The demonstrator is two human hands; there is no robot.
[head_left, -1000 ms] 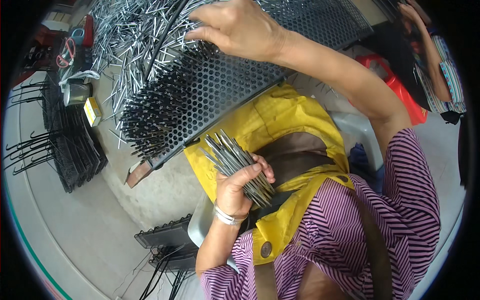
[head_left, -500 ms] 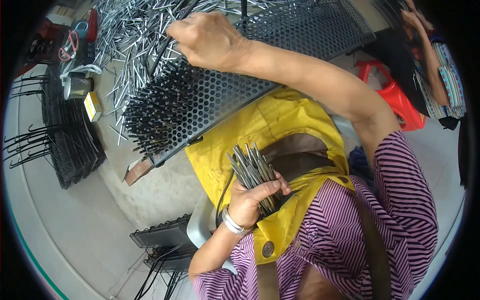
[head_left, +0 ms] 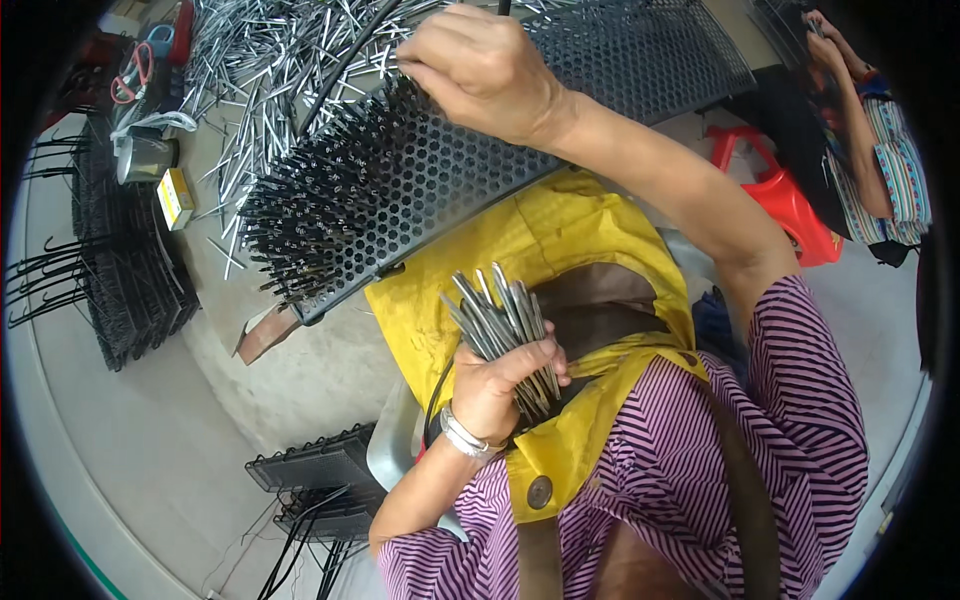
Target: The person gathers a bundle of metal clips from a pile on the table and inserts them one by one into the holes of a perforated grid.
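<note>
My left hand (head_left: pixel 492 385) is wrapped round a bundle of thin grey metal rods (head_left: pixel 505 318), held upright over my lap with their tips fanned out. My right hand (head_left: pixel 485 75) is over a black perforated rack (head_left: pixel 440 190), fingers pinched together. Whatever the pinch holds is too small or hidden to name. Just below those fingertips begins a dense block of thin dark pieces (head_left: pixel 320 200) standing in the rack's holes on the left. Toward the right the holes show bare.
Behind the rack lies a heap of loose silvery rods (head_left: pixel 270 70). Scissors (head_left: pixel 133 72), a metal cup (head_left: pixel 148 160) and a yellow box (head_left: pixel 175 199) lie left. Black racks with hooks (head_left: pixel 130 270) hang at far left. A red stool (head_left: pixel 780 195) and another person's arm (head_left: pixel 860 150) are right.
My right hand has moved to the right along the rack, its fingers still pinched. My left hand keeps its hold on the rods. The whole view has shifted slightly.
</note>
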